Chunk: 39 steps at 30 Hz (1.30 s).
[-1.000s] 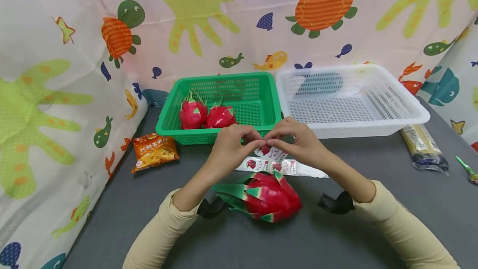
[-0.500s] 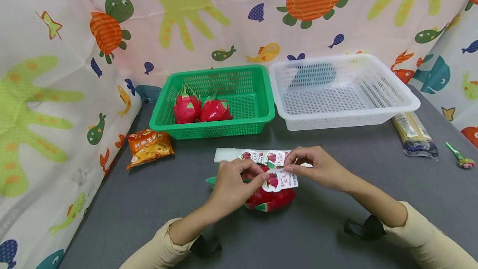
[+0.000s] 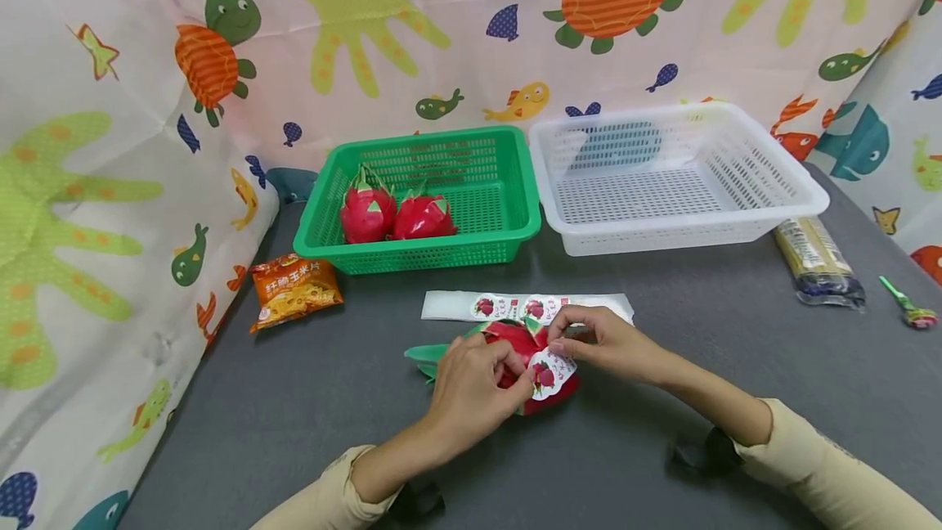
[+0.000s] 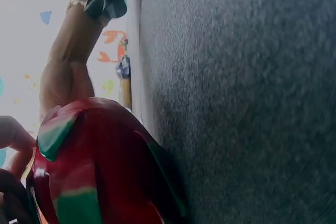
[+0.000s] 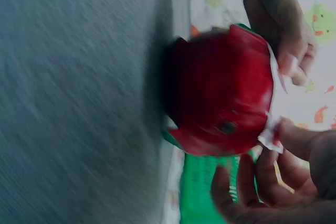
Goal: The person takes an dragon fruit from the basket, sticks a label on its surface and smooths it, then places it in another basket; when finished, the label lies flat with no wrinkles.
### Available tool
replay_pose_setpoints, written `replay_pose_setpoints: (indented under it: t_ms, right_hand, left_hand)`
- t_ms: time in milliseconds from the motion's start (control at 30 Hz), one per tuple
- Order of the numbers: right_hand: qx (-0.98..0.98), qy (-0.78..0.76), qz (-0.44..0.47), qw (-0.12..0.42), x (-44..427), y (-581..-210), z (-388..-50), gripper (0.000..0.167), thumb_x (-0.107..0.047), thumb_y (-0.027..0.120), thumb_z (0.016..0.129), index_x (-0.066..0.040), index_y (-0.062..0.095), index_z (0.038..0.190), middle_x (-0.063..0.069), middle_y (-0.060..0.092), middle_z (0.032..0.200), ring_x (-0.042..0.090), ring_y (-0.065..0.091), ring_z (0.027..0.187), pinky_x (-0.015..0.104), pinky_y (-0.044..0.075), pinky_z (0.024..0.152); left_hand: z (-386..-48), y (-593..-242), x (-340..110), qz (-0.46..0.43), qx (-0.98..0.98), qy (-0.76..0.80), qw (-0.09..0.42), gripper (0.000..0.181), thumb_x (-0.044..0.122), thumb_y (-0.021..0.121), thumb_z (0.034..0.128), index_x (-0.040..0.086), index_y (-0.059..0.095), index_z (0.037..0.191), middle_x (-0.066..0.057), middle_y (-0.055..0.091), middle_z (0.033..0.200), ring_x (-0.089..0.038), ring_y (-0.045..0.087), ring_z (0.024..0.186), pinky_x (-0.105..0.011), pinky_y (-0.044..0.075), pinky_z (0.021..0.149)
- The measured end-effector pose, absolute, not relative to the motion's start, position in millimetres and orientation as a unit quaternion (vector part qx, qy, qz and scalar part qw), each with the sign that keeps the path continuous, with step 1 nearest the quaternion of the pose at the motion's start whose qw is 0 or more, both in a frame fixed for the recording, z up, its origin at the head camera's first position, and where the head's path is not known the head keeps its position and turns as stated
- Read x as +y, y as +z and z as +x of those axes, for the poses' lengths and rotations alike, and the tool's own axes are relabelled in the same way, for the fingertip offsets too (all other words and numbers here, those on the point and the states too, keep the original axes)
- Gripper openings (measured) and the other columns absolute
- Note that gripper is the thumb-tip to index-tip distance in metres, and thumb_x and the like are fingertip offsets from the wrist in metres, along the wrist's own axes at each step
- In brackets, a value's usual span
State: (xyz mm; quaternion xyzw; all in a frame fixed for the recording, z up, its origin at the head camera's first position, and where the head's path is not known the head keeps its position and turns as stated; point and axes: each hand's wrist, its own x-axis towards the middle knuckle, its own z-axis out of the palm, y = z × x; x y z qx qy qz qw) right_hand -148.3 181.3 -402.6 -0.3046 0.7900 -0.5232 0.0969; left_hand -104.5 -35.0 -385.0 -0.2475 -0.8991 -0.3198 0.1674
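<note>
So the left hand (image 3: 471, 383) and right hand (image 3: 609, 342) are both pinching a sticker (image 3: 549, 375) against a dragon fruit (image 5: 218, 93), which is lying on the near side of the green basket (image 3: 427, 257).

Sticker strip's (image 3: 508, 307) between fruit and basket.

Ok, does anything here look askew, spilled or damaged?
Nothing looks spilled or damaged. The white fruit-print sticker slants across the glossy red, green-tipped fruit, one end raised; but the right hand pinches that end, so it hardly seems odd.

An orange snack bag (image 3: 297, 291) lies left, a yellowish packet (image 3: 818, 262) and lollipop (image 3: 920, 318) right.
</note>
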Motion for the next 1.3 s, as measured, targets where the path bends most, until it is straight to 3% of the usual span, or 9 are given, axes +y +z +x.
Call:
replay_pose_setpoints:
  t_ms: [133,300,467,700,800,900,1000,1167,1300]
  right_hand:
    - [0.792,-0.537,-0.259,0.13,183.1,-411.7,-152.2,0.018,-0.014,0.062,0.087,-0.003,0.049,0.092,0.006,0.053,0.082,0.008,0.052,0.074,0.021,0.048,0.064]
    - [0.801,-0.541,-0.215,0.138,189.7,-419.2,-154.5,0.014,-0.014,0.058,0.09,-0.001,0.052,0.091,0.011,0.055,0.081,0.012,0.056,0.073,0.025,0.054,0.066]
    - [0.773,-0.568,-0.264,0.105,183.5,-413.4,-149.6,0.016,-0.013,0.065,0.085,-0.007,0.052,0.092,0.009,0.052,0.098,0.015,0.056,0.094,0.026,0.052,0.077]
    - [0.757,-0.605,-0.197,0.15,173.7,-416.5,-163.9,0.017,-0.015,0.055,0.091,0.001,0.051,0.097,0.004,0.055,0.095,0.01,0.056,0.086,0.019,0.049,0.072]
    - [0.776,-0.589,-0.198,0.111,173.0,-414.4,-159.8,0.025,-0.016,0.058,0.09,-0.002,0.055,0.11,0.006,0.058,0.111,0.014,0.058,0.099,0.022,0.052,0.08]
    - [0.818,-0.505,-0.27,0.044,167.9,-410.6,-152.1,0.051,-0.025,0.065,0.085,-0.005,0.05,0.129,0.011,0.056,0.124,0.021,0.056,0.107,0.024,0.053,0.081]
    - [0.847,-0.421,-0.324,-0.031,164.3,-409.1,-146.2,0.066,-0.028,0.071,0.079,-0.003,0.045,0.134,0.013,0.056,0.127,0.022,0.058,0.107,0.028,0.053,0.082]
    - [0.849,-0.346,-0.365,-0.159,165.6,-412.9,-140.5,0.057,-0.011,0.076,0.072,-0.002,0.056,0.125,0.012,0.062,0.119,0.022,0.063,0.102,0.035,0.053,0.082]
    - [0.834,-0.285,-0.427,-0.202,166.6,-415.9,-140.0,0.053,-0.016,0.074,0.076,-0.011,0.058,0.125,0.014,0.055,0.121,0.025,0.057,0.106,0.034,0.055,0.079]
  left_hand:
    - [-108.8,-384.7,-34.4,-0.3,-0.882,-0.3,0.204,0.014,0.022,0.076,0.0683,0.021,0.062,0.067,0.01,0.05,0.065,-0.004,0.045,0.072,-0.02,0.035,0.063]
    - [-114.8,-388.7,-37.8,-0.377,-0.865,-0.252,0.215,0.029,0.033,0.077,0.0718,0.024,0.072,0.099,-0.001,0.057,0.114,-0.016,0.047,0.113,-0.043,0.042,0.09]
    - [-119.9,-396.2,-49.4,-0.377,-0.869,-0.267,0.178,0.046,0.034,0.075,0.0728,0.026,0.065,0.117,-0.005,0.05,0.132,-0.024,0.043,0.124,-0.059,0.042,0.088]
    - [-136.9,-402.3,-59.6,-0.335,-0.872,-0.309,0.177,0.053,0.032,0.074,0.0731,0.024,0.06,0.123,-0.008,0.051,0.132,-0.022,0.047,0.12,-0.048,0.048,0.086]
    - [-137.9,-402.8,-59.4,-0.327,-0.874,-0.316,0.171,0.053,0.031,0.074,0.0741,0.023,0.059,0.124,-0.009,0.051,0.133,-0.023,0.05,0.118,-0.047,0.05,0.086]
    - [-138.4,-401.9,-58.3,-0.315,-0.879,-0.317,0.169,0.053,0.031,0.073,0.0747,0.022,0.059,0.124,-0.01,0.051,0.133,-0.026,0.051,0.118,-0.045,0.052,0.084]
    - [-139.9,-400.2,-56.9,-0.288,-0.885,-0.328,0.161,0.052,0.031,0.073,0.074,0.021,0.06,0.124,-0.009,0.052,0.133,-0.026,0.052,0.118,-0.041,0.055,0.079]
    - [-140.6,-396.5,-55.3,-0.235,-0.894,-0.365,0.11,0.053,0.031,0.073,0.0715,0.024,0.061,0.122,-0.002,0.051,0.133,-0.02,0.052,0.116,-0.038,0.055,0.077]
    - [-138.5,-394.4,-56.0,-0.216,-0.896,-0.378,0.087,0.057,0.031,0.075,0.0675,0.027,0.059,0.122,0.001,0.049,0.132,-0.019,0.051,0.113,-0.038,0.055,0.076]
